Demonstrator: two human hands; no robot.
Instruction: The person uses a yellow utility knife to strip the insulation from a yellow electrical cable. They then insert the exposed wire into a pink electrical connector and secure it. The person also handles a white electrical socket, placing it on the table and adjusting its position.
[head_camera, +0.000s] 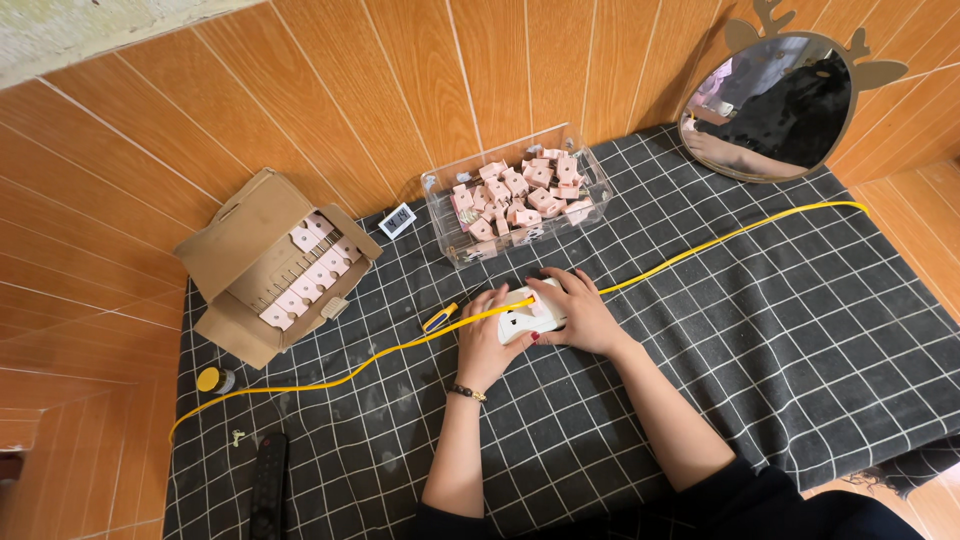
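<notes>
Presently, both hands meet near the middle of the desk, which is covered by a dark cloth with a white grid. The left hand is curled around the near left side of a small white box, thumb and fingers grasping it. The right hand lies over the box's right end, fingers pressed down on top, so the box is held between the two hands and rests on the cloth. A yellow cable runs across the desk from the far right corner, passes over or just at the box, and continues to the left edge; whether it is attached to the box cannot be told. Just beside the left hand, on its far left, lies a screwdriver with a yellow and dark handle. Beyond the hands stands a clear plastic bin filled with small pink pieces. A small digital clock sits just left of the bin. Further left, an open cardboard box holds rows of pink pieces. A round mirror leans at the far right. A black remote lies near the front left edge.
</notes>
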